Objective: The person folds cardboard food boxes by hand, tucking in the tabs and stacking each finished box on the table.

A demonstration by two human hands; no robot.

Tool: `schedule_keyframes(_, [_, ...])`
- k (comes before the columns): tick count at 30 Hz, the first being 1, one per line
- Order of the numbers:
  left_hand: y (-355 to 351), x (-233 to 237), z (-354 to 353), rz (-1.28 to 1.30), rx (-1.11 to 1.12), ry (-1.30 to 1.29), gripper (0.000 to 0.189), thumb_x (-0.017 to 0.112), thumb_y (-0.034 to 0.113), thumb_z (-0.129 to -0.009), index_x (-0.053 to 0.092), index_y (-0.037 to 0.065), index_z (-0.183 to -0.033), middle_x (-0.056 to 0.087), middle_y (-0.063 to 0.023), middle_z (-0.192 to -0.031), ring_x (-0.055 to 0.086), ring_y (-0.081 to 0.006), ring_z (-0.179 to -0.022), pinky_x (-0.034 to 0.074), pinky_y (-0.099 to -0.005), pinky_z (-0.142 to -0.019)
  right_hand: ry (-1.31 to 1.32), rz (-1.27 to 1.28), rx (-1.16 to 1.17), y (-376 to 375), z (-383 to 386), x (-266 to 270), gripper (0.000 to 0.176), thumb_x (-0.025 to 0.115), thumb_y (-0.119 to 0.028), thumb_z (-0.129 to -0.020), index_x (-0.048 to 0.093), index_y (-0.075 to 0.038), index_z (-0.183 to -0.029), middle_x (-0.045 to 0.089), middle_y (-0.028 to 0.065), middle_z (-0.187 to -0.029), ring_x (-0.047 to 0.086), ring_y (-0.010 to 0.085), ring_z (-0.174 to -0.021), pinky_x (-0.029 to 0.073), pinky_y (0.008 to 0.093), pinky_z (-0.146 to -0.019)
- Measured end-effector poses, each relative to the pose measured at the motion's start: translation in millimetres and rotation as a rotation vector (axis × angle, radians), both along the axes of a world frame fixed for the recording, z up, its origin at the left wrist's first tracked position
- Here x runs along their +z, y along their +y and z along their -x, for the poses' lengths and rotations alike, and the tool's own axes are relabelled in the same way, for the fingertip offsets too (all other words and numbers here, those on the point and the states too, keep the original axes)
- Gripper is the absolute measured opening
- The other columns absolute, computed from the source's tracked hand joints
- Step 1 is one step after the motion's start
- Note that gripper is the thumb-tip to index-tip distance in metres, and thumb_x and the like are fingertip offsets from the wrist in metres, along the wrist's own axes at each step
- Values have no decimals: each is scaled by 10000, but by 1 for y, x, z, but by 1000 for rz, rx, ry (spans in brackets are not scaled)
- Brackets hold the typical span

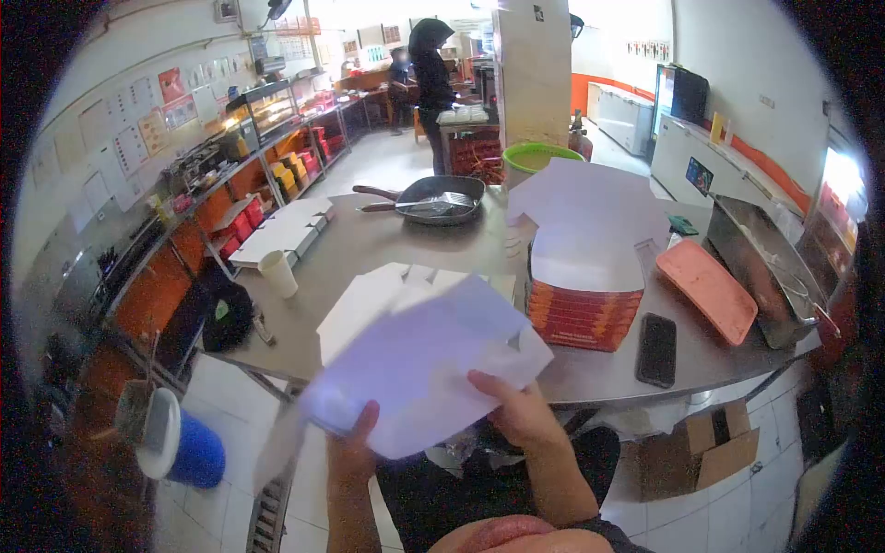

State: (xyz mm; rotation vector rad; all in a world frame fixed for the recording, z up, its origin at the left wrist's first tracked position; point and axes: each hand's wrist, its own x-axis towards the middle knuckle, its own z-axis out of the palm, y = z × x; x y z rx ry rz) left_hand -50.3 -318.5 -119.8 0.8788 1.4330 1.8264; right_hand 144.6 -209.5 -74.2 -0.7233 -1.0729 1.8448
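Note:
A flat white cardboard box blank (419, 364) is held up in front of me, slightly blurred, above the near edge of the steel table (387, 244). My left hand (350, 452) grips its lower left edge with the thumb on top. My right hand (516, 410) holds its lower right edge. Just behind it on the table lie more white blanks (369, 300). To the right stands a stack of red-edged flat boxes (583, 313) topped by a white sheet.
A black phone (657, 348) and an orange tray (707, 288) lie at the right. A paper cup (278, 274), a pan with a spatula (441, 200) and a green bucket (536, 157) stand farther back. A blue bin (180, 449) is on the floor left. A person (431, 78) stands far behind.

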Motion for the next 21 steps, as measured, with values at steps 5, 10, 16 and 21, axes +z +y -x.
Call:
schedule_keyframes(5, [20,9,0,119,-7,-268,619,653,99,-833,320,-11,-1343,473,-153,-1264,501,-273,-1134,426,-380,-962,57,-177,-189,-3,1,-22,515,503,27,-822,343,6,-1310,528,149,-1136,533,273,-1108,443,388,-950])
schedule_keyframes(10, [32,56,-75,-613,-30,-329,545,670,-1,-786,428,-23,-1274,548,-143,-1211,544,-203,-1082,431,-354,-940,-295,-1021,-431,-17,20,-2,521,512,12,-830,370,6,-1331,419,205,-1343,467,297,-1211,409,403,-978])
schedule_keyframes(16, [25,60,-47,-427,-91,-114,458,666,-17,-791,497,29,-1214,584,-67,-1134,556,-169,-1049,449,-351,-911,-277,-1050,36,-20,-6,2,462,555,28,-864,435,8,-1310,556,223,-1239,570,298,-1115,430,384,-964])
schedule_keyframes(21, [43,8,-34,-583,-155,-57,497,628,-26,-818,460,80,-1274,536,-96,-1253,520,-235,-1145,407,-420,-1013,96,-779,-125,-21,4,-1,411,529,33,-887,413,12,-1280,554,243,-1206,584,277,-1053,496,394,-883])
